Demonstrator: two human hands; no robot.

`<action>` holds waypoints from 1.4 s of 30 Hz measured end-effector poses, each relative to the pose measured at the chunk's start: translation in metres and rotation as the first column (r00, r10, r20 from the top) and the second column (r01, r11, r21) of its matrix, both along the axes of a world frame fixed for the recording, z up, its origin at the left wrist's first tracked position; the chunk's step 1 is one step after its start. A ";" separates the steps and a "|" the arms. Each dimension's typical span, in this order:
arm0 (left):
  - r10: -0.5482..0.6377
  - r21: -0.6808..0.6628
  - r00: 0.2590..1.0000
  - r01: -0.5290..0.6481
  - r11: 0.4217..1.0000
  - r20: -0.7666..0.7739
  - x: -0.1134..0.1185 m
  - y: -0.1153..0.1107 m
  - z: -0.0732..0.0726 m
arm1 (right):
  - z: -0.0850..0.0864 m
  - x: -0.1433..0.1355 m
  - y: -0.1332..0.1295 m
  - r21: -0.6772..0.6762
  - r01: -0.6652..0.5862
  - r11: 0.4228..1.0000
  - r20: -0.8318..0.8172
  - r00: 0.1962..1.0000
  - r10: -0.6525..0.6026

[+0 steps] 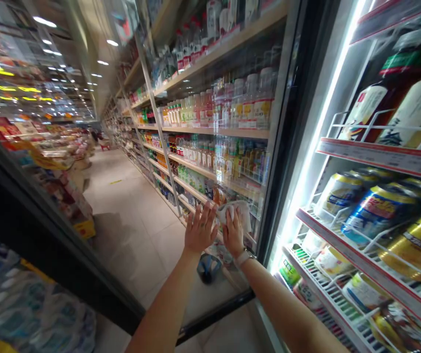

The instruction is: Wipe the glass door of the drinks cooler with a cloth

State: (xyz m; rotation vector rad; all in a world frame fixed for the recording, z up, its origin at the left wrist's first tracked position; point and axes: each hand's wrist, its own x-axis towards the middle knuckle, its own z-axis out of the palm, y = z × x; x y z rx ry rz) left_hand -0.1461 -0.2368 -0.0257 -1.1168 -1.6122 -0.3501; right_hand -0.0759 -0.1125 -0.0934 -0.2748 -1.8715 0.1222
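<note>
A glass cooler door with a dark frame stands open in front of me. My left hand lies flat against the glass with its fingers spread, holding nothing. Just to its right, my right hand presses a white cloth onto the pane. The right palm and outstretched fingers cover part of the cloth, whose loose edge shows beyond them. A light band circles the right wrist.
On my right are lit cooler shelves with cans and bottles behind wire rails. Through the glass, long shelves of bottled drinks show. A tiled aisle runs left, past blurred display goods and wrapped bottle packs.
</note>
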 end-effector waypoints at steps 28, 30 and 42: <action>0.033 0.040 0.998 -0.030 0.999 -0.062 -0.002 0.002 -0.001 | 0.010 -0.001 0.001 -0.054 -0.027 0.998 -0.076 0.997 0.023; 0.027 0.044 0.997 -0.024 0.999 -0.066 -0.003 0.003 0.000 | 0.056 -0.007 0.017 -0.079 -0.010 0.997 -0.088 0.996 0.003; 0.023 0.041 0.998 -0.021 0.999 -0.054 -0.005 0.003 -0.001 | -0.046 0.004 0.001 -0.208 0.007 0.978 -0.086 0.996 -0.025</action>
